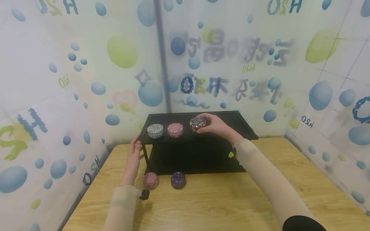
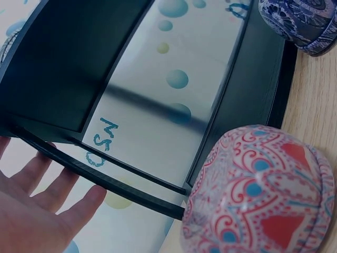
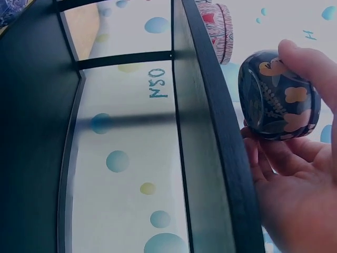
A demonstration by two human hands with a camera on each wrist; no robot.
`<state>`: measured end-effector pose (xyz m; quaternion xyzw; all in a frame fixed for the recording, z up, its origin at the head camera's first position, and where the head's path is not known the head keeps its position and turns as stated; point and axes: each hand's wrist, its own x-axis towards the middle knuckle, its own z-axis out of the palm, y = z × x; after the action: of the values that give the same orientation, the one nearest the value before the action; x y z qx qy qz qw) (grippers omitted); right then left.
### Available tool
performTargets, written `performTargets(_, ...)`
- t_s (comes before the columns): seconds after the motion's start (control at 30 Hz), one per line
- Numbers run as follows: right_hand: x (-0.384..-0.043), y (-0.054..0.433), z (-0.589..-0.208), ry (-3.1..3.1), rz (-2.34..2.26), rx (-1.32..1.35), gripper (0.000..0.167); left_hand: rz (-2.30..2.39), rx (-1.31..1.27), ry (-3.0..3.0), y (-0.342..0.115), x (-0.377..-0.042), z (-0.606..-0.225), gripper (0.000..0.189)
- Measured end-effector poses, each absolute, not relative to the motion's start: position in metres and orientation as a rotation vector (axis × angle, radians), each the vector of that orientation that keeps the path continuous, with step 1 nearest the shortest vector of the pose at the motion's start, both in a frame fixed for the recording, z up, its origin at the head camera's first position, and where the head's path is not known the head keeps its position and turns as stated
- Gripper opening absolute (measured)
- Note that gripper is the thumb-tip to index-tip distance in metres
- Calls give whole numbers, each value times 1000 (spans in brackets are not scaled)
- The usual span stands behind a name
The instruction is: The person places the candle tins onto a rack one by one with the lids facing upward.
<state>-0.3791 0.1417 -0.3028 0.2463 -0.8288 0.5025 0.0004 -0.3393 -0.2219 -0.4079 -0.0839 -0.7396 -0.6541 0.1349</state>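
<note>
My right hand (image 1: 217, 127) pinches a round dark tin with a yellow flower pattern (image 1: 198, 123) between thumb and fingers, over the top board of a black two-tier shelf (image 1: 219, 116). The right wrist view shows that dark tin (image 3: 279, 97) tilted beside the board's edge. To its left on the board stand a pink tin (image 1: 175, 130) and a black-and-white tin (image 1: 155, 131). My left hand (image 1: 133, 162) is at the shelf's left end, its extended fingers (image 2: 87, 203) right at the black side post (image 2: 110, 182).
On the wooden table (image 1: 208, 199), in front of the shelf, sit a red-and-pink patterned tin (image 1: 151, 180) and a purple tin (image 1: 178, 180). The lower tier (image 1: 190, 157) lies under the top board. A bubble-printed wall covering (image 1: 124, 89) closes off the back and sides.
</note>
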Motion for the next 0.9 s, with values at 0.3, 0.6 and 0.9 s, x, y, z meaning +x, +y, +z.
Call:
performTargets(0.3, -370, 138, -296, -2661, 1482, 794, 60, -1921, -246, -2145, -220, -332, -400, 56)
performTargets(0.6, -383, 139, -306, -2662, 1457, 781, 60, -1898, -251, -2144, -222, -339, -407, 57)
performTargets(0.9, -383, 138, -306, -2699, 1435, 771, 61, -1888, -246, -2159, -222, -338, -407, 58)
